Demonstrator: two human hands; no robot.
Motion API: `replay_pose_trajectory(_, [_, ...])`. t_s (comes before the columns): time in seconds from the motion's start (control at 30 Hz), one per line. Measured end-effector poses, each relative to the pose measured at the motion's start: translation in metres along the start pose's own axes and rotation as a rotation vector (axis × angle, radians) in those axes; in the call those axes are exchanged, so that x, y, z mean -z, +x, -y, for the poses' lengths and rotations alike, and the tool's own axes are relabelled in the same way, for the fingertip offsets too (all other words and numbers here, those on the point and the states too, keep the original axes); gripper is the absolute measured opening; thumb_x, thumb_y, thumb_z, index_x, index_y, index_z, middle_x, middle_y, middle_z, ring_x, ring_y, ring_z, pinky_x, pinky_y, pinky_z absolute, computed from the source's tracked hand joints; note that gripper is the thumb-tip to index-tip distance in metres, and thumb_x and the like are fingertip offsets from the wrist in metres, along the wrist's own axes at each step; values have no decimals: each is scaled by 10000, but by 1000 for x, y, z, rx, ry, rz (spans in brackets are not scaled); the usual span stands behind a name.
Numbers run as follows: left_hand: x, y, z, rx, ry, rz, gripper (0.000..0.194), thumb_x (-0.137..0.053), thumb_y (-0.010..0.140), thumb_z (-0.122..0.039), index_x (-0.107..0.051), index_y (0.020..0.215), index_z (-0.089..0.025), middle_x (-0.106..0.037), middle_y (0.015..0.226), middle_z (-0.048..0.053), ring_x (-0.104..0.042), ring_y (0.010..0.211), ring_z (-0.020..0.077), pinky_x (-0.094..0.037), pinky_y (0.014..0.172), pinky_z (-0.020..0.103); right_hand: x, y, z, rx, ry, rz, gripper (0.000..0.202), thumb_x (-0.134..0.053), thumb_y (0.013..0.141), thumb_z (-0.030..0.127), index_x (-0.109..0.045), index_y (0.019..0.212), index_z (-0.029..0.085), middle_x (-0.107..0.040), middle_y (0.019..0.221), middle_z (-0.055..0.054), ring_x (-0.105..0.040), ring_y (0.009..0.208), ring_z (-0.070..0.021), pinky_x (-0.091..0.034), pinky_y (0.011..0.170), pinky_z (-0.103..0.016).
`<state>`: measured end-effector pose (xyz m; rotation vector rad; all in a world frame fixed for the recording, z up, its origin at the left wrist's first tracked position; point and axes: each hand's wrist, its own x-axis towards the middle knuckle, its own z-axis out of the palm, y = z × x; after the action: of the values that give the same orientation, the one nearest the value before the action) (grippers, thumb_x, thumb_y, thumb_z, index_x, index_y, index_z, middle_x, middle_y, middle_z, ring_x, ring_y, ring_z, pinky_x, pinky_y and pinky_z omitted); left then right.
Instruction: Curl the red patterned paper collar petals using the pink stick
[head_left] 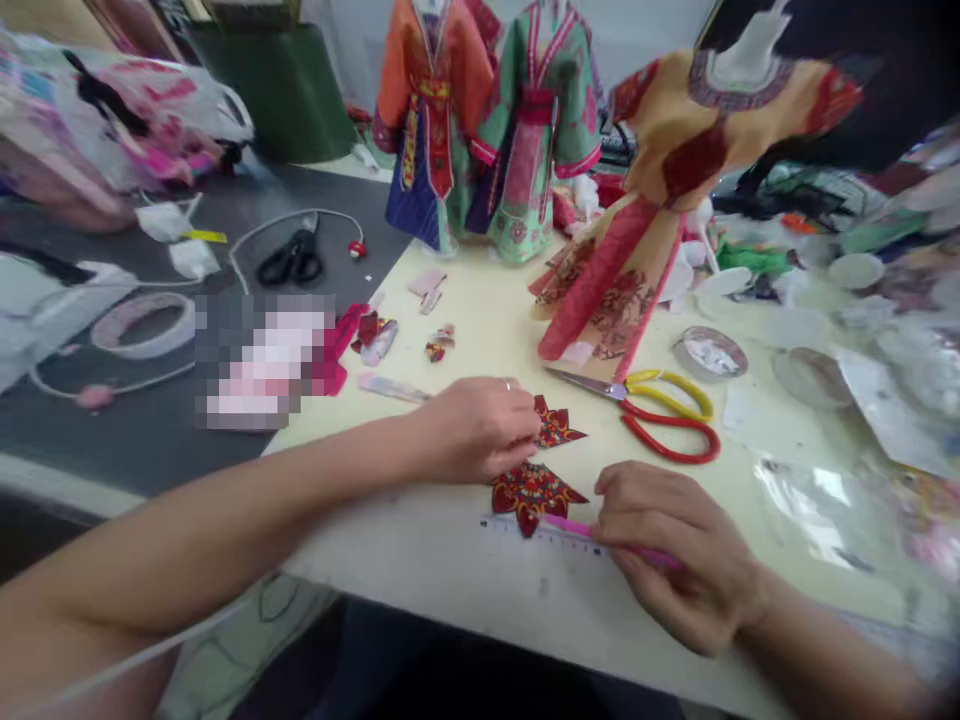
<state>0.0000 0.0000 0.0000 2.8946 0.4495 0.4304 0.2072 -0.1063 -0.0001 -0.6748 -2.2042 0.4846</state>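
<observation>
Two dark red patterned fabric pieces with pointed edges lie on the pale tabletop, the upper piece beside my left hand's fingers and the lower piece just below them. My left hand, with a ring on one finger, is closed at their left edges; what its fingers pinch is hidden. My right hand is closed around a pink pen-like tool, whose tip meets the lower piece near its bottom point. A clear ruler with dark marks lies under that point.
Scissors with yellow and red handles lie behind my right hand. Three dressed doll-size forms stand at the back, one in a yellow top. Black scissors and a tape roll are left; a plastic bag is right.
</observation>
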Motion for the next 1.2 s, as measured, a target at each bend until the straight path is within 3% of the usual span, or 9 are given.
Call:
replay_pose_trajectory(0.2, [5,-7,-13,-103,-149,244,163,-552,816,-236,-580,672,-165,-626,676,-8,-544,623,115,-378,568,238,-1,4,1,-5,27,24,258,-467,650,-12,-592,849,95,-590,642,-79,-522,617,-157,-475,607,-366])
replay_pose_trajectory(0.37, [4,-7,-17,-103,-123,325,142,-553,814,-236,-575,694,-164,-635,700,-1,-562,628,128,-374,550,257,-3,4,1,6,37,36,252,-473,657,-4,-589,857,97,-584,642,-78,-514,619,-158,-468,605,-366])
replay_pose_trajectory(1.2, [-4,-7,-17,-97,-183,337,104,-582,793,-250,-579,722,-174,-643,707,-4,-586,659,139,-398,572,262,-5,1,-3,12,79,81,258,-493,641,5,-576,863,105,-568,654,-65,-480,614,-148,-450,585,-342])
